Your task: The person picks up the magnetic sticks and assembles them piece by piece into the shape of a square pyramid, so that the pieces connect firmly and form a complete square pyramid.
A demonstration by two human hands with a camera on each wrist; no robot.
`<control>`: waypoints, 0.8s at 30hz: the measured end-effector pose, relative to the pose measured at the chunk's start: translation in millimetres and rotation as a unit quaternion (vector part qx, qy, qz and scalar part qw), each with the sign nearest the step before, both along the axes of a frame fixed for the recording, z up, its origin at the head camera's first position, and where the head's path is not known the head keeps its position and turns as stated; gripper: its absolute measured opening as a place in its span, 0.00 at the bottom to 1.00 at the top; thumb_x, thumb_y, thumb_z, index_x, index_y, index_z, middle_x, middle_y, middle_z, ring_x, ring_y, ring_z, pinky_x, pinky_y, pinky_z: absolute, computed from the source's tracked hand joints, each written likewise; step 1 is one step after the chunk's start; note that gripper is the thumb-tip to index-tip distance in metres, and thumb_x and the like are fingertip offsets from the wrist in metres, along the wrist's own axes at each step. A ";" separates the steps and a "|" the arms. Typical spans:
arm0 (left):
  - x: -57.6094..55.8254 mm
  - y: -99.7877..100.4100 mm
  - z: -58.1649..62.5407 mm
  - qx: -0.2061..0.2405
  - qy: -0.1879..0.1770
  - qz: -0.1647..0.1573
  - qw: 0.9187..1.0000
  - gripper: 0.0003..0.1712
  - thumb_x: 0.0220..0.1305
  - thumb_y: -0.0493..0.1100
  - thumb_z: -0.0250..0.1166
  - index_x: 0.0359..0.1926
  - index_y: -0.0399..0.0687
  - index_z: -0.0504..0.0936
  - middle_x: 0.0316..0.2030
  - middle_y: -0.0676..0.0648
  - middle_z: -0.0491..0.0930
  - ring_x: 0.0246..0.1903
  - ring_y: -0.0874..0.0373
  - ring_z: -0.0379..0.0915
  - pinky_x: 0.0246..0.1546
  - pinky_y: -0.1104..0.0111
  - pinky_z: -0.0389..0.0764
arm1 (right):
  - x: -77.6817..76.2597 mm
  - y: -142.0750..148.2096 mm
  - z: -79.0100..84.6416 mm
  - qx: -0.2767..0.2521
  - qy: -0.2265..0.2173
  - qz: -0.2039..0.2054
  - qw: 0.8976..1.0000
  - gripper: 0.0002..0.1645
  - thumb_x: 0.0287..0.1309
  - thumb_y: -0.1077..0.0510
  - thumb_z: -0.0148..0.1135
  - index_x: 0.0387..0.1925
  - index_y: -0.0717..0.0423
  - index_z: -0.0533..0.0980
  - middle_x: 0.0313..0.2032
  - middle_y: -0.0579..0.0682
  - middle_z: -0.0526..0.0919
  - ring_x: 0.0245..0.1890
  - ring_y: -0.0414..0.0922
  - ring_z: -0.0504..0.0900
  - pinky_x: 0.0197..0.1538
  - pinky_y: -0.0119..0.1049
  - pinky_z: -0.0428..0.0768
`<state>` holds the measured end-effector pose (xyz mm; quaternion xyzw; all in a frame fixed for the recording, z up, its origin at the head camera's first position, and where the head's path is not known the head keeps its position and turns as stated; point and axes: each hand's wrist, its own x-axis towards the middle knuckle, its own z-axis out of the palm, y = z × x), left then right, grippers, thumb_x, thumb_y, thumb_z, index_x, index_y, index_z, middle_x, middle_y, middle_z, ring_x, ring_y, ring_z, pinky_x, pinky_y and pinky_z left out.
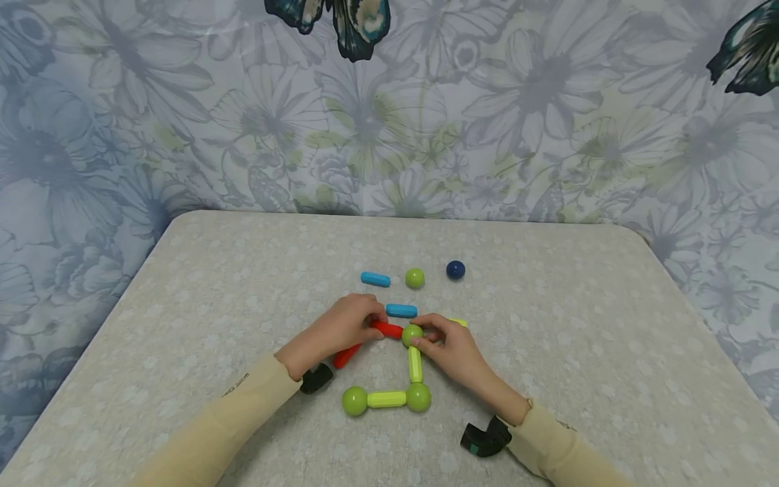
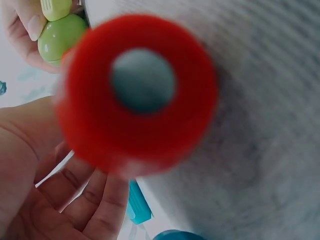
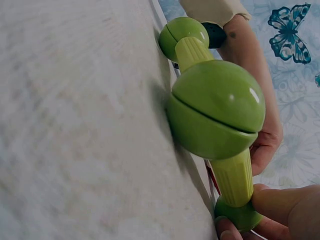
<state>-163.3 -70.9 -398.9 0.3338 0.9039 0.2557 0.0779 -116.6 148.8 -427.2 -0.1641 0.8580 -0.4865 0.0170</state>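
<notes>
With thumb and fingers my left hand pinches a red rod, whose right end meets a green ball. My right hand grips that ball between thumb and fingers. From the ball a yellow-green rod runs down to a second green ball. Another yellow-green rod links this one to a third green ball on the left. Another red rod lies under my left wrist; in the left wrist view a hollow red rod end looms large and blurred.
Beyond my hands lie two blue rods, a loose green ball and a dark blue ball. A yellow piece shows partly behind my right hand. The cloth-covered table ends at a flower-patterned wall.
</notes>
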 end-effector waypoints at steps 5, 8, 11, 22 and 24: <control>1.8 -1.3 2.3 0.004 0.012 -0.006 1.000 0.08 0.50 0.38 0.73 0.32 0.46 0.83 0.28 0.53 0.74 0.28 0.60 0.70 0.31 0.70 0.73 | 0.7 -0.8 0.6 0.003 0.007 -0.002 1.000 0.16 0.55 0.60 0.66 0.46 0.58 0.79 0.42 0.52 0.82 0.31 0.39 0.80 0.33 0.33 0.77; 1.6 -3.2 3.2 -0.005 0.022 0.004 1.000 0.07 0.50 0.39 0.73 0.31 0.45 0.83 0.27 0.53 0.74 0.27 0.61 0.69 0.30 0.70 0.72 | 0.6 -0.9 2.3 0.001 0.008 0.000 1.000 0.16 0.55 0.60 0.67 0.46 0.58 0.79 0.42 0.52 0.82 0.31 0.40 0.80 0.33 0.33 0.77; -0.2 -5.6 4.3 -0.026 0.022 0.033 0.999 0.07 0.51 0.39 0.73 0.30 0.46 0.83 0.25 0.53 0.73 0.26 0.61 0.68 0.28 0.70 0.72 | 0.2 -0.1 3.4 0.002 0.011 -0.001 1.000 0.16 0.54 0.61 0.67 0.46 0.58 0.79 0.41 0.52 0.82 0.30 0.40 0.80 0.33 0.33 0.77; -8.8 -14.9 5.0 -0.056 0.016 0.064 0.996 0.09 0.50 0.38 0.74 0.30 0.43 0.81 0.24 0.51 0.73 0.24 0.59 0.66 0.27 0.68 0.71 | 5.8 3.7 0.8 0.004 -0.008 -0.014 1.000 0.17 0.53 0.59 0.68 0.46 0.56 0.79 0.39 0.49 0.82 0.29 0.38 0.79 0.32 0.33 0.77; -8.9 -17.1 4.9 -0.057 0.018 0.066 0.996 0.08 0.51 0.38 0.73 0.30 0.43 0.81 0.24 0.51 0.73 0.24 0.58 0.66 0.26 0.68 0.71 | 6.8 4.0 0.1 0.005 -0.007 -0.017 1.000 0.16 0.53 0.59 0.68 0.45 0.55 0.80 0.39 0.48 0.82 0.29 0.38 0.79 0.32 0.32 0.77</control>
